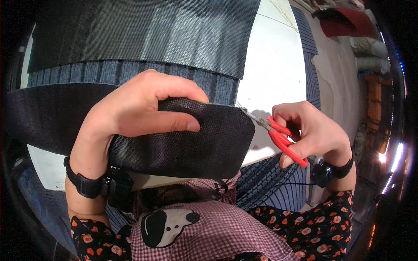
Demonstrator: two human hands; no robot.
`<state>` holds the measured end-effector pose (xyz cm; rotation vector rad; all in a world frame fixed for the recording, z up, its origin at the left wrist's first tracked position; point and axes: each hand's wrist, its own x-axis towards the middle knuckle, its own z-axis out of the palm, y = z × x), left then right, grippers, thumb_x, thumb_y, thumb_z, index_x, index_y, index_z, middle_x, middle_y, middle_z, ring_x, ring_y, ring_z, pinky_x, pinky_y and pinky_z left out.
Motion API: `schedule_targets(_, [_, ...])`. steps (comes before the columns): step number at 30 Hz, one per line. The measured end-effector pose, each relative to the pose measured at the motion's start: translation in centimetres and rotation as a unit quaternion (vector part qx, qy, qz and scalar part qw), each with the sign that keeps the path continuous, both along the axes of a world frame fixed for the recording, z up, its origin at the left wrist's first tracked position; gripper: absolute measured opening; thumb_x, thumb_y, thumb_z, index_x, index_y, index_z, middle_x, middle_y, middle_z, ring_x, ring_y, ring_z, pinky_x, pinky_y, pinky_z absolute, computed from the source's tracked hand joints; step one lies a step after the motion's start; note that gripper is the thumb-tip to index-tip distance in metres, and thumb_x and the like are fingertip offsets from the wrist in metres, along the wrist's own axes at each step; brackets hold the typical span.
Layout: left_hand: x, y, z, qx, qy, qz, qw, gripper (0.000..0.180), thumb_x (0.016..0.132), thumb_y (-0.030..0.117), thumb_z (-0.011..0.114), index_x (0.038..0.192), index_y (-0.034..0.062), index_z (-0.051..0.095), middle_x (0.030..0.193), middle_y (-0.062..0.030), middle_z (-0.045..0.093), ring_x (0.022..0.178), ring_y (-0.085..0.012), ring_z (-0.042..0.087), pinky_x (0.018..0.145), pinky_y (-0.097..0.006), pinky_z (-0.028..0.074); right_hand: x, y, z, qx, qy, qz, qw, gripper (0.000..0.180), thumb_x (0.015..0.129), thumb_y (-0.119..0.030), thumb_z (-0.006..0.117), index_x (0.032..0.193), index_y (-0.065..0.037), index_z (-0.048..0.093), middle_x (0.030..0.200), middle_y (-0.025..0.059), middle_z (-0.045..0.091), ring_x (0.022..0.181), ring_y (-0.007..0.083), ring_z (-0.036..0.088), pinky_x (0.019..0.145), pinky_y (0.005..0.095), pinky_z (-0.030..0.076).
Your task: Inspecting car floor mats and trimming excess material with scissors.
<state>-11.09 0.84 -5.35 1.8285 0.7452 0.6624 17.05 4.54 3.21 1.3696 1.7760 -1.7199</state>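
My left hand (135,104) grips the upper edge of a black mat (191,148), thumb on the near face and fingers behind. The mat's rubbery, finely textured side is toward me, and its cut corner lies to the right. In my right hand (318,132) is a pair of scissors (284,142) with red handles, my fingers through the loops. Their metal blades point up and left, parted, at the mat's upper right corner. Whether the blades touch the mat's edge or a thread there, I cannot tell.
Under and beyond the held piece lies another mat (148,35) with black mesh-like backing, and blue-grey ribbed carpet (100,71) shows between. A white tabletop (278,65) carries them. Ribbed blue fabric (274,185) hangs below the near edge. A dark red item (348,21) lies at far right.
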Motion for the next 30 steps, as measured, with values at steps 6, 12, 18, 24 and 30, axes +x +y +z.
schedule_targets(6, [0.1, -0.1, -0.1, -0.010, 0.004, 0.003, 1.000, 0.032, 0.066, 0.011, 0.075, 0.094, 0.0027, 0.062, 0.088, -0.0090, 0.066, 0.079, -0.0219, 0.065, 0.070, -0.029, 0.049, -0.2, 0.9, -1.2, 0.038, 0.087, 0.058, 0.994, 0.061, 0.049, -0.050, 0.085, 0.065, -0.007, 0.044, 0.060, -0.0025, 0.044, 0.053, 0.0078, 0.039, 0.049, 0.0211, 0.030])
schedule_targets(12, [0.1, -0.2, -0.2, -0.008, 0.001, 0.006, 1.000, 0.033, 0.066, 0.010, 0.075, 0.095, 0.0025, 0.062, 0.089, -0.0095, 0.066, 0.081, -0.0226, 0.064, 0.072, -0.029, 0.049, -0.1, 1.2, -0.5, -0.030, 0.044, 0.029, 0.998, 0.056, 0.052, -0.044, 0.085, 0.064, -0.007, 0.044, 0.058, -0.0024, 0.046, 0.050, 0.0079, 0.039, 0.047, 0.0215, 0.029])
schedule_targets(18, [-0.1, -0.2, -0.3, 0.000, -0.008, 0.006, 1.000, 0.034, 0.065, 0.010, 0.076, 0.095, 0.0022, 0.062, 0.089, -0.0097, 0.066, 0.081, -0.0225, 0.064, 0.071, -0.029, 0.049, -0.1, 1.4, -0.4, -0.025, 0.073, -0.002, 0.997, 0.047, 0.061, -0.033, 0.083, 0.070, -0.003, 0.049, 0.060, -0.0019, 0.047, 0.053, 0.0066, 0.040, 0.047, 0.0211, 0.031])
schedule_targets(24, [-0.2, -0.1, -0.1, -0.034, 0.001, 0.005, 0.999, 0.031, 0.068, 0.010, 0.075, 0.095, 0.0020, 0.062, 0.087, -0.0083, 0.066, 0.079, -0.0197, 0.064, 0.071, -0.028, 0.049, 0.8, 0.9, -0.1, 0.156, 0.045, -0.026, 0.986, 0.038, 0.068, -0.027, 0.078, 0.075, -0.003, 0.050, 0.065, -0.0022, 0.050, 0.059, 0.0034, 0.046, 0.051, 0.0181, 0.036])
schedule_targets(30, [0.1, -0.2, 0.2, -0.083, -0.021, 0.010, 0.996, 0.028, 0.072, 0.013, 0.072, 0.093, -0.0012, 0.061, 0.084, -0.0069, 0.064, 0.077, -0.0136, 0.060, 0.070, -0.026, 0.046, 1.2, -1.9, -1.9, 0.121, 0.191, -0.132, 0.965, 0.026, 0.082, -0.023, 0.066, 0.087, -0.003, 0.051, 0.078, 0.0005, 0.058, 0.068, 0.0035, 0.050, 0.060, 0.0177, 0.041])
